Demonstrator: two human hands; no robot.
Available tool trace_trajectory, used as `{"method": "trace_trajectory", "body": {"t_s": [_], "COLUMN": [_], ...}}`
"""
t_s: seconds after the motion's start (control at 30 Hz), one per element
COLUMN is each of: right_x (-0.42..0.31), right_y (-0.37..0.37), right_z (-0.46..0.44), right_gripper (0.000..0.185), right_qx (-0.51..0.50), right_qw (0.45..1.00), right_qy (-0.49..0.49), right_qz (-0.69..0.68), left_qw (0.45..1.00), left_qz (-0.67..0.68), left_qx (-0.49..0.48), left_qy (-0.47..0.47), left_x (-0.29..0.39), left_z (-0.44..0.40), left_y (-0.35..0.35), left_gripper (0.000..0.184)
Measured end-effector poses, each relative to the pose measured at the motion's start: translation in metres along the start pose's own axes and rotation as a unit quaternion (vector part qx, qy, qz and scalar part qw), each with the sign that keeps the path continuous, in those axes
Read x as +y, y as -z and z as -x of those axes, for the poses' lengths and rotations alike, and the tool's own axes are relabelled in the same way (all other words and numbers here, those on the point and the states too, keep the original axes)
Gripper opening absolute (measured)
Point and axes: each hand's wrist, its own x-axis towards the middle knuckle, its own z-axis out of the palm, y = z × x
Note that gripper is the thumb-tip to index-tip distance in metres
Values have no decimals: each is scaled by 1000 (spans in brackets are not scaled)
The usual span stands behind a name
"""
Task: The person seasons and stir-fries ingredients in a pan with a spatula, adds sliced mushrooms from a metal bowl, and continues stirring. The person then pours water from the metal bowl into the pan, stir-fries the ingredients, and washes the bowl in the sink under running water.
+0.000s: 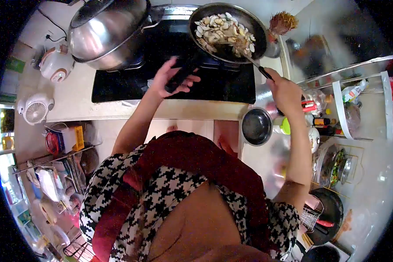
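Sliced mushrooms [226, 30], pale with brown edges, lie in a dark frying pan [258, 32] at the right of the stove. The pan's black handle [182, 75] reaches toward my left hand [165, 78]. It lies across the palm, with the fingers curled under it and the thumb stretched up, so the hold looks loose. My right hand [286, 92] is closed around the black handle of a spatula [258, 65]. The spatula's metal shaft slants down into the pan, and its head is partly hidden among the mushrooms.
A large lidded steel pot [109, 35] stands on the left of the black stove [118, 89]. A small dark saucepan [257, 126] sits near my right forearm, beside several bottles [322, 121]. A rice cooker [56, 64] and a white fan [34, 108] are at the left.
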Motion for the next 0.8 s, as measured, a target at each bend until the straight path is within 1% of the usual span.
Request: {"method": "trace_trajectory", "body": {"t_s": [0.03, 0.07, 0.13, 0.17, 0.2, 0.23, 0.3, 0.33, 0.37, 0.47, 0.5, 0.63, 0.73, 0.8], "right_x": [-4, -8, -19, -31, -39, -42, -53, -59, -58, -50, -52, -56, -69, -85], "right_y": [-6, -10, -14, -15, -19, -40, -52, -53, -48, -29, -24, -27, 8, 53], "right_z": [-8, -16, -31, -40, -49, -57, -50, -45, -35, -12, -12, -39, -36, -12], "right_gripper": [32, 33, 33, 33, 33, 34, 37, 39, 42, 44, 43, 39, 35, 32], "right_qx": [15, 28, 38, 41, 43, 51, -10, -40, -43, -66, -89, -19, -49, -75], "right_qw": [1000, 1000, 999, 999, 999, 998, 999, 997, 995, 988, 981, 986, 984, 982], "right_qy": [-4, -7, -13, -22, -31, -24, -45, -55, -54, -60, -78, -111, -147, -164], "right_qz": [-1, -3, 1, 2, 4, 18, 22, 23, 69, 127, 156, 120, 88, 65], "left_qw": [1000, 1000, 998, 997, 997, 997, 996, 997, 997, 996, 995, 993, 993, 991], "left_qz": [-2, -8, 34, 45, 40, 43, 50, 41, 46, 42, 37, 34, 37, 56], "left_qx": [-17, 7, 5, 23, 35, 38, 44, 17, 14, 8, 6, 14, 29, 39], "left_qy": [12, 29, 54, 60, 61, 59, 65, 66, 66, 82, 88, 111, 112, 115], "left_x": [1, 3, -2, -2, -3, -5, -4, -1, 1, 8, 12, 21, 23, 24], "left_z": [-6, -7, -12, -10, -10, -12, -11, -10, -10, -7, -6, -8, -4, -3], "left_y": [5, 2, 11, 0, -4, -1, -4, -2, 2, 13, 16, 22, 15, 11], "left_gripper": [61, 46, 40, 37, 37, 36, 33, 31, 31, 30, 30, 30, 30, 23]}}
